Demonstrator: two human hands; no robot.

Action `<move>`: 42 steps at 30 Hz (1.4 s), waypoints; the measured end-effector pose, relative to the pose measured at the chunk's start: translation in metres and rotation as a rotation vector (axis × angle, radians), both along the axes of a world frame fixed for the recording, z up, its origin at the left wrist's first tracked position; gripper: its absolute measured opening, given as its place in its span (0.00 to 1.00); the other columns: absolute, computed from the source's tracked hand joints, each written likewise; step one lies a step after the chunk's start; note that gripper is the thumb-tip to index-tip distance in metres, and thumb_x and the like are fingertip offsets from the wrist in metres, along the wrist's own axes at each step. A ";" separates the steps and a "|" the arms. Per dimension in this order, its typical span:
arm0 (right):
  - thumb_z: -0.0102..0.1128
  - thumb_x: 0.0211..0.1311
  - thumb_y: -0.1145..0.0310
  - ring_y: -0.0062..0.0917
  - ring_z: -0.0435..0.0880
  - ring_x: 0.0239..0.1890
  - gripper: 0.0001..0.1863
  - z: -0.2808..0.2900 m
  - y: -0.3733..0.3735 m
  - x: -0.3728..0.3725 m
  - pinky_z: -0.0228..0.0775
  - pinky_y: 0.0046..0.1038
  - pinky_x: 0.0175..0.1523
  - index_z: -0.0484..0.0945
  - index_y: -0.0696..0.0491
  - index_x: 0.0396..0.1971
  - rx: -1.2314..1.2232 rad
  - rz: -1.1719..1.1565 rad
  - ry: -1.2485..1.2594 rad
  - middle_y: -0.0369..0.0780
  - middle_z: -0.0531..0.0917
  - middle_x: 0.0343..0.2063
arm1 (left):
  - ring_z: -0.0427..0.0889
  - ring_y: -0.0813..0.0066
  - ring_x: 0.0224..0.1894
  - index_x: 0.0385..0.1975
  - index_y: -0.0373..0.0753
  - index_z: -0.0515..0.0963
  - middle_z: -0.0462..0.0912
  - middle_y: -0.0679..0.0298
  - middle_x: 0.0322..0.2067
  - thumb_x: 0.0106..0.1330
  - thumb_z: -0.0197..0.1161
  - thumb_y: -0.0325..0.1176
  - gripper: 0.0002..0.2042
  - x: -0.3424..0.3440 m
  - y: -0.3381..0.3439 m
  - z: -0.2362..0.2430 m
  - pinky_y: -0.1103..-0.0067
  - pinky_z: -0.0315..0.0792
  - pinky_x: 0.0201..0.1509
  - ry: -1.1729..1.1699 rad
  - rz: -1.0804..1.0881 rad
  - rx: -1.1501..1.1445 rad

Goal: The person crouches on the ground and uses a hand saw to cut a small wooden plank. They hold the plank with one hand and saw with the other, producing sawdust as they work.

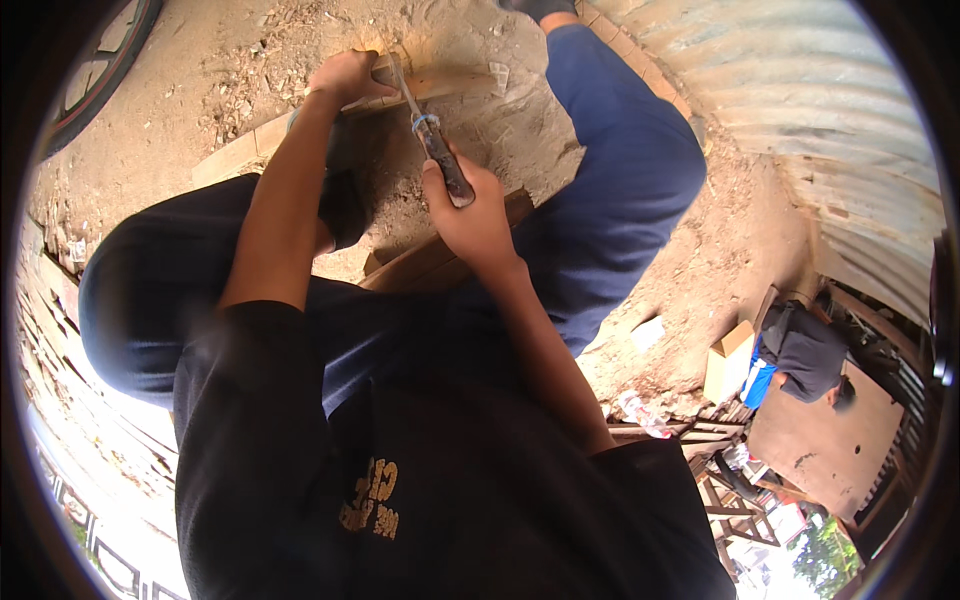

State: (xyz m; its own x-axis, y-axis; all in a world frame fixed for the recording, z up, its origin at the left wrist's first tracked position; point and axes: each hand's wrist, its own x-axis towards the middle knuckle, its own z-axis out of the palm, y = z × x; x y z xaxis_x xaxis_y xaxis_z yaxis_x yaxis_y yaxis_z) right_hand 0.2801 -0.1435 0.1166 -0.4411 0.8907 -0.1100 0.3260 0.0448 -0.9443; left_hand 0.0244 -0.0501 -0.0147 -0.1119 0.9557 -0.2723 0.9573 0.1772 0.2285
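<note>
My right hand (468, 205) is wrapped round the dark, worn handle of a knife (445, 165). A light-blue band circles the handle where the narrow blade begins. The blade points away from me, and its far end lies against a piece of wood (384, 70) near the ground. My left hand (346, 78) is closed on that wood, just left of the blade. Where the edge meets the wood is too small to make out. Beyond my hands a pale wooden strip (450, 82) lies on the dirt.
Under my legs is a wooden plank (425, 262). A bicycle wheel (95, 85) stands at the far left, corrugated metal sheeting (800, 70) at the right. Another person (800, 350) is beside a brown board (825, 430) and a cardboard box (728, 360) at the lower right.
</note>
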 end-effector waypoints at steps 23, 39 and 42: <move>0.58 0.64 0.71 0.30 0.87 0.41 0.20 0.009 0.000 0.012 0.75 0.28 0.45 0.73 0.64 0.54 -0.101 -0.026 -0.051 0.52 0.84 0.36 | 0.85 0.53 0.39 0.36 0.37 0.79 0.85 0.51 0.34 0.43 0.70 0.65 0.34 0.000 -0.005 -0.003 0.64 0.78 0.43 -0.030 -0.029 0.048; 0.58 0.65 0.70 0.21 0.83 0.33 0.20 0.009 0.007 0.008 0.73 0.24 0.42 0.74 0.62 0.55 -0.171 -0.042 -0.023 0.46 0.84 0.30 | 0.84 0.53 0.43 0.40 0.38 0.80 0.85 0.50 0.37 0.44 0.70 0.65 0.35 0.007 -0.004 0.009 0.64 0.78 0.48 0.016 -0.012 -0.019; 0.57 0.65 0.71 0.25 0.84 0.32 0.19 0.021 -0.018 0.034 0.73 0.25 0.42 0.75 0.62 0.53 -0.076 -0.055 -0.032 0.46 0.84 0.29 | 0.83 0.52 0.45 0.41 0.38 0.79 0.84 0.49 0.39 0.45 0.69 0.65 0.35 0.006 -0.004 0.012 0.64 0.77 0.50 0.029 -0.015 -0.034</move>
State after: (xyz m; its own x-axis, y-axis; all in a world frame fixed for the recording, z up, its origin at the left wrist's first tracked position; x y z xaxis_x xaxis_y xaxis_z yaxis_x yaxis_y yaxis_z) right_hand 0.3137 -0.1611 0.1372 -0.3871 0.9020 -0.1911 0.3560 -0.0450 -0.9334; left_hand 0.0300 -0.0539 -0.0026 -0.1061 0.9476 -0.3013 0.9659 0.1702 0.1951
